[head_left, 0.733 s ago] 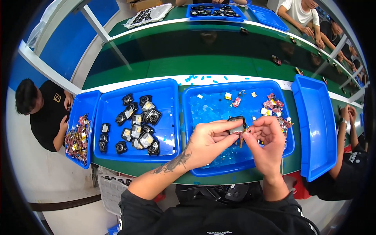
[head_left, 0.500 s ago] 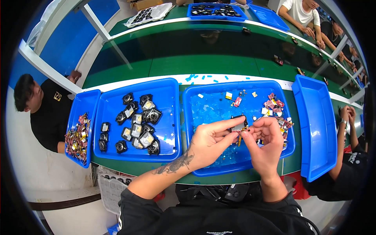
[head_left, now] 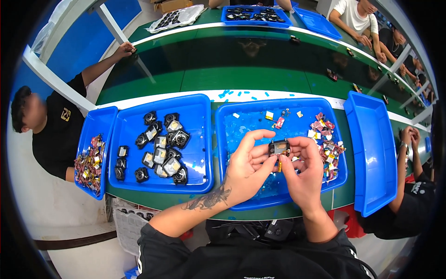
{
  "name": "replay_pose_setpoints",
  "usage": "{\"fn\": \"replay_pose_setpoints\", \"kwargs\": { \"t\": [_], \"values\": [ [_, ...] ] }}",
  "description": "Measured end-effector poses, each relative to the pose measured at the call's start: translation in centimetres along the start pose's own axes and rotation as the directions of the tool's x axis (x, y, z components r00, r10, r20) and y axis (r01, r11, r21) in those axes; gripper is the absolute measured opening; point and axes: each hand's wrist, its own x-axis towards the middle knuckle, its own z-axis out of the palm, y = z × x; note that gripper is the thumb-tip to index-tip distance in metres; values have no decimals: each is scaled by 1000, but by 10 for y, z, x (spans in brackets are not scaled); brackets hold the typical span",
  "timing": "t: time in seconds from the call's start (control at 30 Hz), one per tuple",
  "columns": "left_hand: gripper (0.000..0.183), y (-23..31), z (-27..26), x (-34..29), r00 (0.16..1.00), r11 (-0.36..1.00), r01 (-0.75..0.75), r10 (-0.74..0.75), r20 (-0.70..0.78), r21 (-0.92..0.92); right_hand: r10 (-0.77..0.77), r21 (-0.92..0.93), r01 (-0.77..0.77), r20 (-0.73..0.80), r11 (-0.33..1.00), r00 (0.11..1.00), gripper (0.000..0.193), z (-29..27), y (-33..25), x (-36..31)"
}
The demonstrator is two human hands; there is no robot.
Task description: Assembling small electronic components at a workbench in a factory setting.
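Note:
Between my two hands is a black, square smartwatch case [head_left: 278,148], tilted so that its open inside shows. My left hand [head_left: 251,167] grips its left side with thumb and fingers. My right hand [head_left: 304,169] pinches its right and lower edge. A thin yellow strip [head_left: 280,166] hangs below the case by my thumbs; where it attaches is hidden. Beneath is a blue tray [head_left: 237,186] strewn with blue film scraps. Several small red and white circuit parts [head_left: 329,151] are heaped on its right side, and a loose red part [head_left: 279,122] lies beyond my hands.
To the left, a blue tray [head_left: 197,139] holds several black watch cases [head_left: 160,156]. Farther left, a narrow tray [head_left: 111,122] holds circuit parts. Another blue tray [head_left: 377,153] stands right. A dark conveyor [head_left: 209,51] carries small parts beyond a white ledge [head_left: 186,98]. Co-workers sit around.
The watch case has turned in my hands, and its inside now shows. My left index finger has lifted off it. The co-worker at left has reached out to the conveyor's end.

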Motion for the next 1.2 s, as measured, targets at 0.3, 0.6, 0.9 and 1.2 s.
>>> {"fn": "replay_pose_setpoints", "kwargs": {
  "t": [0.3, 0.6, 0.9, 1.2],
  "values": [
    [53, 23, -42, 5, 929, 331, -260, 342, 142, 907, -11, -15, 16, 286, 1000, 958, 46, -8, 5, 87],
    [52, 52, -141, -42, 954, -391, 157, 297, -37, 907, 334, -513, -307, -41, 801, 942, 46, -15, 101, 281],
    [49, 72, -116, -11, 941, -71, 172, 305, -143, 982, -58, -634, 45, 0, 772, 998, 22, -55, 41, 247],
    [43, 59, -54, 32, 995, 970, 88, -97, -30, -228, 34, -733, 493, 572, 468, 819, 13, -31, 29, 137]
  ]
}}
